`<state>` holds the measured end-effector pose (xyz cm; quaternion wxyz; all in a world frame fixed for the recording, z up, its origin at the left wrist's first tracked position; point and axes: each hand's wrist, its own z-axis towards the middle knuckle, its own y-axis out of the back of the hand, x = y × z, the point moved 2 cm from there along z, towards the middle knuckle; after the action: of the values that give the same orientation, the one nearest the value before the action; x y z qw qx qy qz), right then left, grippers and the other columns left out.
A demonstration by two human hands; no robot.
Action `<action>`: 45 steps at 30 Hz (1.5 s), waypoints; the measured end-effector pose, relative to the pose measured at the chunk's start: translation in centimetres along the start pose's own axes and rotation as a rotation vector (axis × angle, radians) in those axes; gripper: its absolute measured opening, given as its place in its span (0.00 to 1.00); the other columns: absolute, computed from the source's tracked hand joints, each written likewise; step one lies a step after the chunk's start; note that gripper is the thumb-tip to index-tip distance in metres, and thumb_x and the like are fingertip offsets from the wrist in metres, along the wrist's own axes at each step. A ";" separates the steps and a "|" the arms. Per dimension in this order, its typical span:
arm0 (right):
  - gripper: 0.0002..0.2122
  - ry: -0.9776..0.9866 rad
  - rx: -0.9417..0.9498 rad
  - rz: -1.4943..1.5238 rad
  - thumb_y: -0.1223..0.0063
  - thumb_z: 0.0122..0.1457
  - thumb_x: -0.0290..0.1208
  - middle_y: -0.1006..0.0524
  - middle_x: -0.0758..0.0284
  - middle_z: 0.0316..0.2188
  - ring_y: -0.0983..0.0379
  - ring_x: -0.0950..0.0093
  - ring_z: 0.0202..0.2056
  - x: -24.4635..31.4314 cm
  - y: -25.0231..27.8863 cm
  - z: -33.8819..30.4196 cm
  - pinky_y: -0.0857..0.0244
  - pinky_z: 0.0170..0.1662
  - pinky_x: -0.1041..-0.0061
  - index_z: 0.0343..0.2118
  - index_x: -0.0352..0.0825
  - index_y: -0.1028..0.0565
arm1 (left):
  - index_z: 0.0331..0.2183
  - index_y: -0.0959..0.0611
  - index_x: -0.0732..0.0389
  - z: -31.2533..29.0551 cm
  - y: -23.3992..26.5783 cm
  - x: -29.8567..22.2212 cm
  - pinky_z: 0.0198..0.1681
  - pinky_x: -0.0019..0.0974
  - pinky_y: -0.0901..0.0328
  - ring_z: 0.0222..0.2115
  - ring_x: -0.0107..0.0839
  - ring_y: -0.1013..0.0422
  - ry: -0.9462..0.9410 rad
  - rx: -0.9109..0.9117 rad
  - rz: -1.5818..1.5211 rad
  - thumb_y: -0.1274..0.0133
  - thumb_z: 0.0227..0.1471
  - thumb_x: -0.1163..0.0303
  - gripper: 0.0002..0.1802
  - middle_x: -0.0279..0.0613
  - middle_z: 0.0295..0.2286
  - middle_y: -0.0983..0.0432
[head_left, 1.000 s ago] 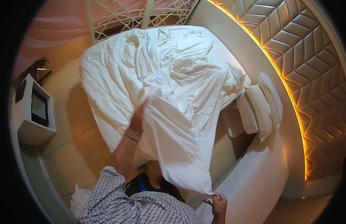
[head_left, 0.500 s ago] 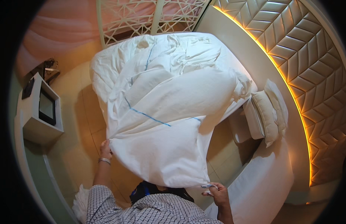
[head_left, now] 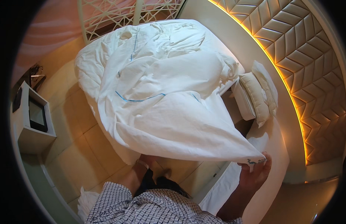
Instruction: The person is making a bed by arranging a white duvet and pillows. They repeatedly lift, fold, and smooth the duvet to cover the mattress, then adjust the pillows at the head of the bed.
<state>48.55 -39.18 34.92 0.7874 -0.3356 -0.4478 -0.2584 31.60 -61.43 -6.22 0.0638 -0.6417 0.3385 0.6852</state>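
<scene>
A large white bed cover [head_left: 161, 119] with thin blue lines spreads from the bed toward me, its near part lifted off the floor. My right hand [head_left: 255, 172] pinches its near right corner, where small blue marks show, and holds it up and out to the right. Under the cover's near edge, left of the middle, is my left hand [head_left: 150, 159], with a bracelet at the wrist. Cloth hides the fingers there, so I cannot see whether they grip the edge.
Pillows [head_left: 253, 98] stand stacked right of the bed by the padded wall [head_left: 292, 48]. A white-covered low surface [head_left: 272, 153] runs along my right. On the left are a white cabinet [head_left: 34, 140] and bunched white cloth [head_left: 87, 203]. A lattice screen [head_left: 113, 16] stands beyond the bed.
My right hand has moved right and up, pulling the corner outward. The left hand has swung inward to the right and is now partly behind the cloth. The view has shifted slightly.
</scene>
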 end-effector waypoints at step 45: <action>0.04 -0.598 -0.975 -0.245 0.54 0.57 0.16 0.28 0.63 0.24 0.31 0.70 0.18 -21.7 21.1 -22.5 0.29 0.23 0.65 0.35 0.29 0.32 | 0.63 0.38 0.56 19.2 19.7 11.0 0.65 0.48 0.45 0.63 0.40 0.44 0.469 0.020 -1.723 0.69 0.67 0.48 0.32 0.39 0.63 0.42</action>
<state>65.35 -40.47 1.18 0.3459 -0.6633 -0.5155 -0.4179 3.43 -69.83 -9.87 0.4914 -0.7965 -0.2510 0.2474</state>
